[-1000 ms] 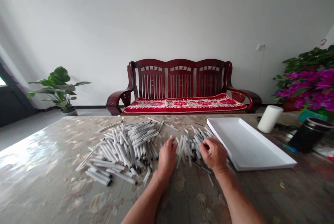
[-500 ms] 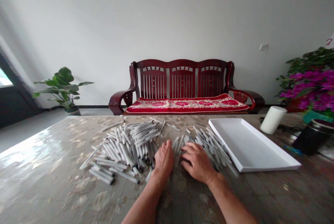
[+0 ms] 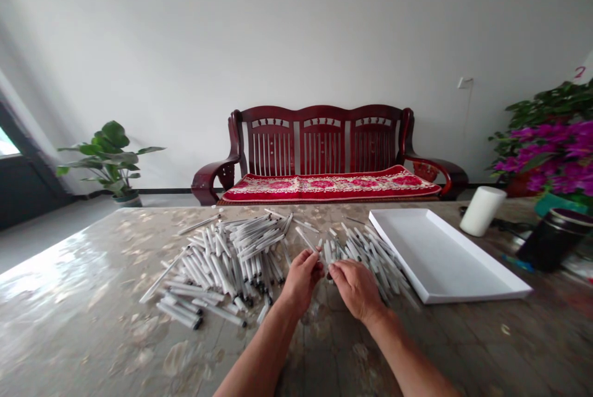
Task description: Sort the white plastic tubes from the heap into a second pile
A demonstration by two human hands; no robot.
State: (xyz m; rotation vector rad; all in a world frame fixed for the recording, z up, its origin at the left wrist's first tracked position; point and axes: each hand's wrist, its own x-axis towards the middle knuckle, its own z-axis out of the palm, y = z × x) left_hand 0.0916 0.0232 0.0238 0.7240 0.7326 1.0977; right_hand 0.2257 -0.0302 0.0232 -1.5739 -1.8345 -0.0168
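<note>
Your right hand (image 3: 356, 289), spread half a second ago, has drawn its fingers in; whether they grip anything cannot be told. Your left hand (image 3: 302, 279) now pinches a slim pen (image 3: 306, 239) between the left heap (image 3: 220, 258) and right heap (image 3: 370, 255), toward the far edge of the table (image 3: 115, 347).

Table's (image 3: 115, 347) got a shiny, blotchy patterned top, and there's a white tray (image 3: 456, 261) on it. A smallish pile of pens (image 3: 370, 255) lies just left of the tray, a bigger heap of pens (image 3: 222, 261) farther left. Right of the tray: a white cylinder (image 3: 483, 212), then a black cup (image 3: 553, 241) farther out.
</note>
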